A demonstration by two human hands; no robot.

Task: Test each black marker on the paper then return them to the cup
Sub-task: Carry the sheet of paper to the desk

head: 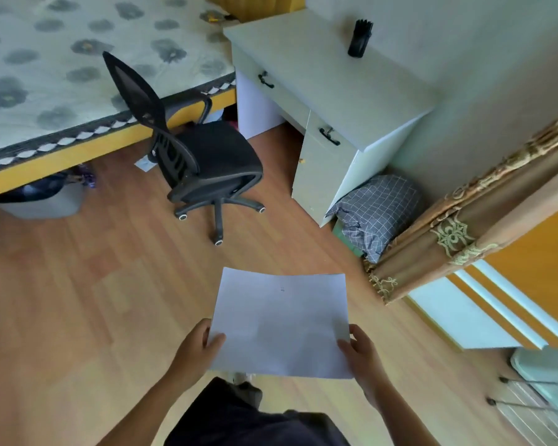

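Observation:
I hold a white sheet of paper (281,320) in front of me above the floor, with a tiny dark mark near its top middle. My left hand (197,347) pinches its lower left edge, thumb on top. My right hand (361,355) pinches its lower right edge the same way. Far ahead, a black cup (357,43) full of black markers (364,25) stands on the pale desk (319,75) near the wall.
A black mesh office chair (203,156) stands on the wooden floor between me and the desk. A bed with a patterned mattress (62,59) fills the left. A checked pillow (376,214) lies beside the desk, with a gold curtain (471,226) at right.

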